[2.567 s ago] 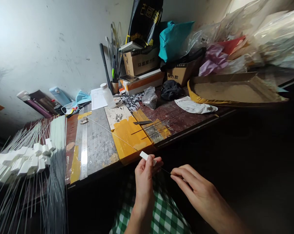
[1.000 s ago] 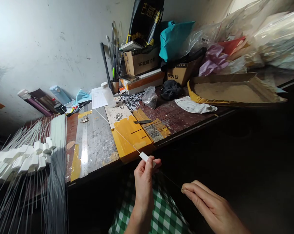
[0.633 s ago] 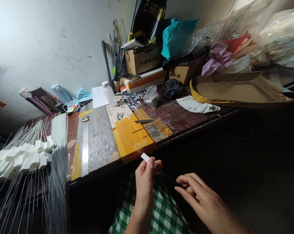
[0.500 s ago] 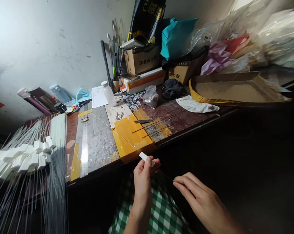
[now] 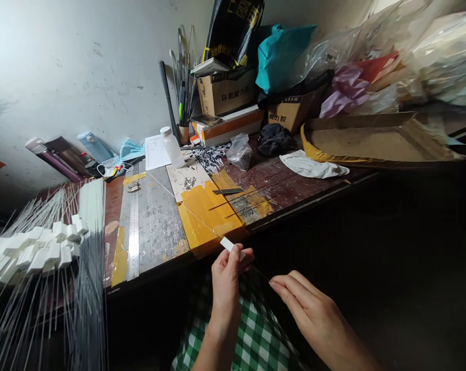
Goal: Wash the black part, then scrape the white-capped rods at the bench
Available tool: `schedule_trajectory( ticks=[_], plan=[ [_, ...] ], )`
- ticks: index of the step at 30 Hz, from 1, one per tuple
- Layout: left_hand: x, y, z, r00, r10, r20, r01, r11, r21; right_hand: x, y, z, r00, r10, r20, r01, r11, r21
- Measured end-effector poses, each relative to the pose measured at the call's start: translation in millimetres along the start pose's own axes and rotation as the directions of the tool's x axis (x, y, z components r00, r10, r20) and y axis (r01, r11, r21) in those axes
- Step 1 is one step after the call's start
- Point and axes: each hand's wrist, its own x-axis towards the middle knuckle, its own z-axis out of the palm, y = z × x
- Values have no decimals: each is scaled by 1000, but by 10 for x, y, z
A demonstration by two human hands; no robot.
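My left hand [image 5: 230,273] pinches a small white block [image 5: 227,244] between thumb and fingers, just off the table's front edge. A thin rod [image 5: 196,216] runs through or along the block; one part slants up to the left over the orange-taped board [image 5: 202,206], and a dark thin part comes out toward the lower right. My right hand [image 5: 302,296] is closed, its thumb and fingertips pinching that lower end of the rod. Whether the rod passes inside the block is hidden by my left fingers.
At the left lie many thin rods with white blocks [image 5: 39,250] on them. A steel ruler [image 5: 134,239] is fixed near a grey board [image 5: 159,221]. A white bottle [image 5: 171,148], a flat blade [image 5: 228,191], dark thin rods and a cardboard tray [image 5: 364,141] sit farther back.
My right hand has moved slightly up and left, closer to my left hand, still pinching the rod. My left hand and the white block stay nearly in place.
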Motion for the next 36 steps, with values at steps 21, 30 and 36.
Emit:
schedule_trajectory(
  ticks=[21, 30, 36],
  plan=[
    [-157, 12, 5, 987, 158, -24, -157, 986, 61, -66, 0, 3, 998, 13, 58, -22, 988, 153],
    [-268, 104, 66, 965, 261, 8, -260, 960, 103, -424, 209, -132, 984, 124, 128, -149, 966, 210],
    [-338, 347, 201, 940, 224, 256, -255, 962, 95, 4, -72, -740, 993, 49, -111, -29, 985, 172]
  ],
)
